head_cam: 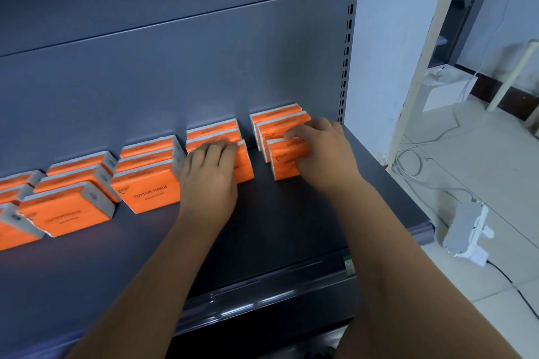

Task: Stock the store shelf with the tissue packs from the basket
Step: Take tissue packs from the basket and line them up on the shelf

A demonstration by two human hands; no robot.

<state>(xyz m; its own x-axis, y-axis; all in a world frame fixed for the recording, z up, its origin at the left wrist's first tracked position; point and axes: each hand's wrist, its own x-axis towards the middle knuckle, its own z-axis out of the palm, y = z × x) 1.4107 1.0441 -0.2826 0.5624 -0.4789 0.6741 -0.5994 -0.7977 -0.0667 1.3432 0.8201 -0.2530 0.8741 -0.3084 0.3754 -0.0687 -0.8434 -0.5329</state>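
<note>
Orange tissue packs stand in short rows on the grey shelf (291,213), each row running front to back. My left hand (208,175) lies over the front pack (244,163) of the second row from the right, fingers curled over its top edge. My right hand (323,151) grips the front pack (284,160) of the rightmost row, fingers over its top and thumb on its right side. Further rows with packs marked COTTON TISSUE (148,186) fill the shelf to the left. The basket is not in view.
The shelf's grey back panel (204,67) rises behind the packs, with a slotted upright (347,46) at its right end. On the tiled floor to the right lie cables (414,163) and a white device (466,230).
</note>
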